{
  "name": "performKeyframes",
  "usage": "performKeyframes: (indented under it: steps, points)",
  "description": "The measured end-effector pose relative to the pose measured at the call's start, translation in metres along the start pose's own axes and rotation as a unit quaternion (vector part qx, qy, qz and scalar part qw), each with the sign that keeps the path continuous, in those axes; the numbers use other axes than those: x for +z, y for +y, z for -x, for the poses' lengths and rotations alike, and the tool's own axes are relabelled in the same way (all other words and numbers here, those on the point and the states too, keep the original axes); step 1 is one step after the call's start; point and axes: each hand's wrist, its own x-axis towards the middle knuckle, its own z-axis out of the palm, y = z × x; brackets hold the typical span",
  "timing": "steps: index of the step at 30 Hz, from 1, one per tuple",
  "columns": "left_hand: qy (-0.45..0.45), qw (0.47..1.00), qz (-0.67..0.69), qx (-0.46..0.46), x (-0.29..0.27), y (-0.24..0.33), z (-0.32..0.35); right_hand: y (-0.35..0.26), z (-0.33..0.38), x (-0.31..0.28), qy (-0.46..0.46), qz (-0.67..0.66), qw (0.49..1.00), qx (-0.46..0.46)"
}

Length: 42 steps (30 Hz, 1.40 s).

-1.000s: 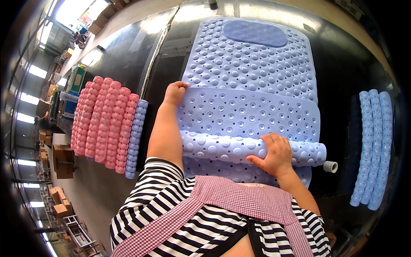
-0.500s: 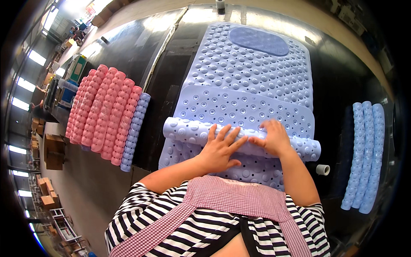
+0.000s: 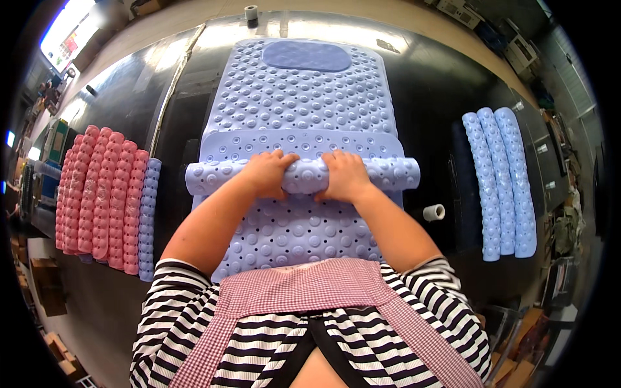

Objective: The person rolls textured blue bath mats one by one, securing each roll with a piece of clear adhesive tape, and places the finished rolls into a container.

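Note:
A blue bath mat, studded with round bumps, is partly wound into a roll (image 3: 394, 173) lying crosswise before me. Its short loose flap (image 3: 297, 140) extends just beyond the roll. My left hand (image 3: 266, 173) wraps over the roll left of its middle, and my right hand (image 3: 344, 176) grips it just right of the middle. The fingers of both hands curl round it. Under the far side lies a flat blue bath mat (image 3: 304, 94) with a smooth oval patch (image 3: 306, 56) at its far end. More bumpy blue mat (image 3: 304, 236) spreads between the roll and my apron.
Several pink rolled mats (image 3: 103, 194) and a blue rolled mat (image 3: 149, 220) are lined up at the left. Three light blue rolled mats (image 3: 501, 184) lie at the right. A tape roll (image 3: 434, 212) sits right of my work, another tape roll (image 3: 251, 12) at the black table's (image 3: 430, 97) far edge.
My hands have gone from resting spread on the roll to gripping it. The roll now lies straighter and a little farther away; the flap beyond it shows shorter. The whole view has turned rightward.

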Motion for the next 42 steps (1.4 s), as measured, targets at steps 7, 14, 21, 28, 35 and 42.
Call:
performKeyframes:
  steps: [7,14,21,28,35,42]
  points:
    - [-0.027,0.999,-0.023,-0.028,0.006,0.048,0.040,-0.002,0.052,0.014,0.070,-0.046,0.996,-0.023]
    - [0.020,0.999,0.013,-0.022,0.031,0.055,0.073,-0.019,0.081,0.026,0.161,-0.049,0.985,-0.043]
    - [0.068,0.976,0.162,0.128,0.009,0.005,0.031,-0.001,0.018,-0.010,-0.044,-0.116,0.992,-0.015]
    - [0.177,0.984,-0.032,-0.012,0.058,0.062,0.046,0.002,0.008,-0.012,-0.090,-0.145,0.985,-0.002]
    - [0.078,0.996,0.006,-0.040,0.034,0.054,0.033,0.104,0.083,-0.016,0.312,-0.231,0.921,-0.026]
    - [0.084,0.995,0.032,-0.030,0.029,0.052,0.029,0.278,0.235,0.020,0.043,-0.240,0.915,0.322]
